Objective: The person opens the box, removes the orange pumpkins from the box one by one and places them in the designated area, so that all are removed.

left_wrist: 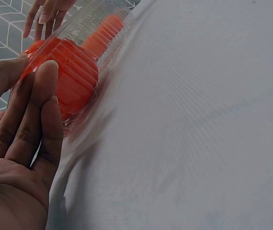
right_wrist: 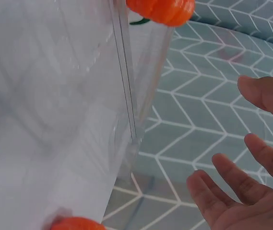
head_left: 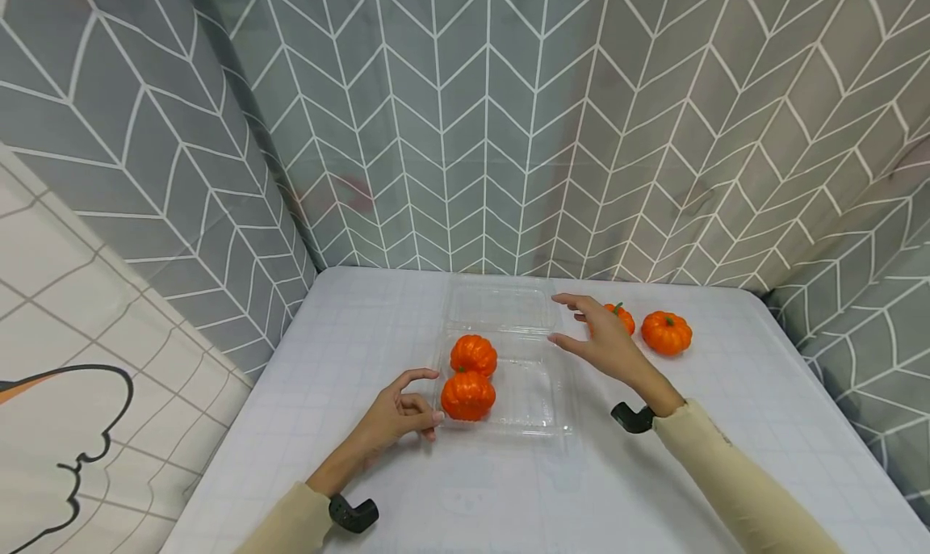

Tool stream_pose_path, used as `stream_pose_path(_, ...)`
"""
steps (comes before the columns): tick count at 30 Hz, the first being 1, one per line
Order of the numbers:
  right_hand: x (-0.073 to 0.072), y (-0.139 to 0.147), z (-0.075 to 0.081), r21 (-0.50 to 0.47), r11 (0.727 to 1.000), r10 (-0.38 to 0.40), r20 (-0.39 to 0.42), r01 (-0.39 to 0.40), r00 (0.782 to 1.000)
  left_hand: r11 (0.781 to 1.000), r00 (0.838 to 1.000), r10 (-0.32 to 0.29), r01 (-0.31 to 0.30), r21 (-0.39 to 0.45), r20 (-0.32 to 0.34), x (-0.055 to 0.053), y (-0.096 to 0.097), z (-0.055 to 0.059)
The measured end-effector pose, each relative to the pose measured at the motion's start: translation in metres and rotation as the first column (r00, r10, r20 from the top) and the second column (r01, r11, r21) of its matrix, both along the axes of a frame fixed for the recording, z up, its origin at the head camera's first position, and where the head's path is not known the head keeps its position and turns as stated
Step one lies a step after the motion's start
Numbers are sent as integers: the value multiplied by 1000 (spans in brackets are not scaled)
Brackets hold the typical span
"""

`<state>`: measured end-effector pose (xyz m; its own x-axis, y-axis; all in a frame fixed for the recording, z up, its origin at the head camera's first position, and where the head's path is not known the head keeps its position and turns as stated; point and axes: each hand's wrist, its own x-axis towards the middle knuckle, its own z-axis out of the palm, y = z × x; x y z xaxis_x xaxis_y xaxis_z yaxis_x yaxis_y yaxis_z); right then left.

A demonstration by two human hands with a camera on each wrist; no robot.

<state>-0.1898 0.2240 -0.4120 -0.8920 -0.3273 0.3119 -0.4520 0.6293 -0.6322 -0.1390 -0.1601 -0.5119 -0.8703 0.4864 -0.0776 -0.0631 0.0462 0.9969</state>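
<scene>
A clear plastic clamshell box [head_left: 526, 388] lies unfolded on the table, its lid [head_left: 497, 305] laid back toward the curtain. Two small orange toy pumpkins, a nearer one [head_left: 468, 396] and a farther one [head_left: 474, 354], sit along the box's left side. My left hand [head_left: 400, 409] is at the left edge, relaxed fingertips right at the rim; the left wrist view shows them beside a pumpkin [left_wrist: 71, 72] behind clear plastic. My right hand [head_left: 599, 336], fingers and thumb spread, hovers by the right side near the hinge. Nothing shows between the right fingers [right_wrist: 244, 184].
Right of the box, another pumpkin [head_left: 667, 333] rests on the white table [head_left: 726, 425]. One more pumpkin [head_left: 622, 318] is partly hidden behind my right hand. A grey patterned curtain [head_left: 487, 134] borders the table's back, with similar cloth at both sides.
</scene>
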Motion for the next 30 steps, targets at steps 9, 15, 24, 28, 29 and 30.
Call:
stream_pose_path(9,1,-25,-1,7,998,62,47,-62,997,1000,1000,4,-4,0,-6,1,0,1)
stream_pose_path(15,2,-39,-3,31,996,79,67,-81,995,1000,1000,3,-3,-1,-9,-1,1,-1)
stream_pose_path(24,2,-57,-10,-1,983,183,98,-184,978,1000,1000,5,-5,-1,-3,0,0,-1)
stream_pose_path(28,3,-66,-10,-5,976,216,134,-218,967,1000,1000,6,-6,3,-3,1,0,0)
stream_pose_path(29,3,-68,-10,-3,974,223,139,-224,965,1000,1000,6,-6,3,-4,1,0,0)
stream_pose_path(30,3,-71,-11,-3,973,228,147,-230,963,1000,1000,6,-5,5,-7,1,0,0)
